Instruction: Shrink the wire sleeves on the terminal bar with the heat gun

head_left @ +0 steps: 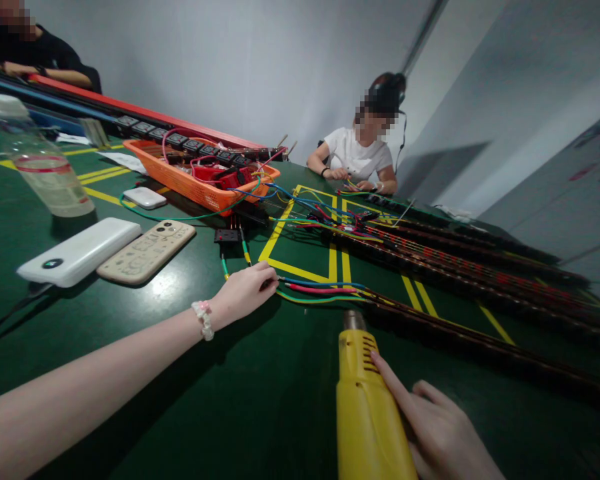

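My left hand is closed, its fingers pinching the ends of several wires near the middle of the green table. A blue wire, a red wire and a green-yellow wire run right from it to a long dark strip. Wrapped round a yellow heat gun, my right hand has one finger stretched along its side. The gun's metal nozzle points up, just below the wires. A small black socket piece with green-yellow wires lies beyond my left hand.
An orange basket of parts stands behind. At left are a bottle, a white power bank, a phone and a white case. More dark strips lie right. Two people sit across the table.
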### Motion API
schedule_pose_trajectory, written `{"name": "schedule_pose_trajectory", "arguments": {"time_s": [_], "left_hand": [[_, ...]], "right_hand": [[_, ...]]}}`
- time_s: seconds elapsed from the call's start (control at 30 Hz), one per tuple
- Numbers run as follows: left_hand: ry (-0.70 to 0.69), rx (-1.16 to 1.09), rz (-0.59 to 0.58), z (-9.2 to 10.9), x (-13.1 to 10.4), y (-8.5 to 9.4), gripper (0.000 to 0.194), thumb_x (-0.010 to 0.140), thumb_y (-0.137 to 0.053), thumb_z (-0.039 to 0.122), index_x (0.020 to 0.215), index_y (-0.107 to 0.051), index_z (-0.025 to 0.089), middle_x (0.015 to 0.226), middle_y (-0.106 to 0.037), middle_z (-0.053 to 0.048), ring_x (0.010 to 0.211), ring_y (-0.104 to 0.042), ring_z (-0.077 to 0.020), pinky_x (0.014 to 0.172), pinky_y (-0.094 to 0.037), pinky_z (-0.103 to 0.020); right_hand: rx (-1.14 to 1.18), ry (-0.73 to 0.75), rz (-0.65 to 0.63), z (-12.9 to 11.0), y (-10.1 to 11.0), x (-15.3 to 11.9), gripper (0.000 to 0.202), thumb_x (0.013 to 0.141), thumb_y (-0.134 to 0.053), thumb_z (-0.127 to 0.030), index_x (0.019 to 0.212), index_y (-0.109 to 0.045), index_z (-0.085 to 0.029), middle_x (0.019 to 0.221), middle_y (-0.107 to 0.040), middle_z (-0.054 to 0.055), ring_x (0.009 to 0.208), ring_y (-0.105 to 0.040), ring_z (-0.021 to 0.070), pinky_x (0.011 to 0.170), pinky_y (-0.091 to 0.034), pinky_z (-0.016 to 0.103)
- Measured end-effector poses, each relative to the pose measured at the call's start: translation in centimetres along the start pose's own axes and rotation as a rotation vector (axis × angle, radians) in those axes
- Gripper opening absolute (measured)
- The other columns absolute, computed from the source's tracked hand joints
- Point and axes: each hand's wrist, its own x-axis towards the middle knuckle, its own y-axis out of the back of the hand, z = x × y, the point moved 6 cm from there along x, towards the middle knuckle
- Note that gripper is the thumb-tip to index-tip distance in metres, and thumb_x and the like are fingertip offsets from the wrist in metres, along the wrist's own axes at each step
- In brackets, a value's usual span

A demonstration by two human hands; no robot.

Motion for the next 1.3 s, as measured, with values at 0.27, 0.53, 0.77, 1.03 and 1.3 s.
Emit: {"name": "schedule_pose_trajectory", "arguments": {"time_s": [0.27,0.53,0.77,1.03,1.3], "left_hand": [[-0.034,0.134,-0.009,1.0,1.2,-1.1,0.041,0.082,-0.027,0.047,0.1,-0.057,0.025,0.101,-0.053,0.001,0.078,-0.046,0.0,0.063,-0.023,-0.016],[-0.08,0.091,-0.046,1.7,2.4,-1.9,0.041,0.084,-0.023,0.044,0.089,-0.052,0.016,0.093,-0.053,0.0,0.086,-0.045,-0.0031,0.074,-0.032,-0.018],[-0.111,0.117,-0.043,2.0,2.2,-2.1,0.037,0.081,-0.029,0.048,0.095,-0.051,0.022,0.098,-0.052,0.001,0.091,-0.044,-0.0053,0.079,-0.032,-0.021],[-0.102,0.037,-0.077,1.9,2.1,-2.3,0.039,0.081,-0.031,0.048,0.088,-0.055,0.019,0.09,-0.053,-0.001,0.086,-0.042,-0.0048,0.076,-0.03,-0.021],[-0.011,-0.019,-0.102,1.8,2.1,-2.1,0.043,0.081,-0.026,0.052,0.093,-0.05,0.019,0.094,-0.055,0.002,0.087,-0.045,-0.0043,0.08,-0.031,-0.022]], "right_hand": [[-0.114,-0.016,0.013,0.6,0.7,-0.6,0.065,0.078,-0.034,-0.006,0.141,-0.017,-0.005,0.066,-0.054,0.0,0.056,-0.043,0.0072,0.061,-0.041,0.021],[-0.123,-0.058,-0.018,1.9,0.2,0.2,0.069,0.076,-0.036,-0.006,0.142,-0.015,-0.009,0.066,-0.053,0.001,0.058,-0.04,0.0097,0.062,-0.042,0.025],[-0.113,-0.02,0.002,1.9,0.0,1.8,0.072,0.074,-0.037,-0.004,0.141,-0.014,-0.007,0.064,-0.053,-0.002,0.056,-0.04,0.0089,0.062,-0.041,0.025],[-0.062,-0.051,-0.021,1.8,-0.2,2.6,0.078,0.069,-0.037,0.0,0.142,-0.013,-0.011,0.063,-0.053,-0.003,0.055,-0.041,0.0084,0.057,-0.039,0.022],[-0.047,-0.029,-0.022,1.7,0.0,2.7,0.074,0.071,-0.036,-0.003,0.142,-0.015,-0.009,0.064,-0.054,-0.002,0.055,-0.041,0.0085,0.056,-0.039,0.021]]}}
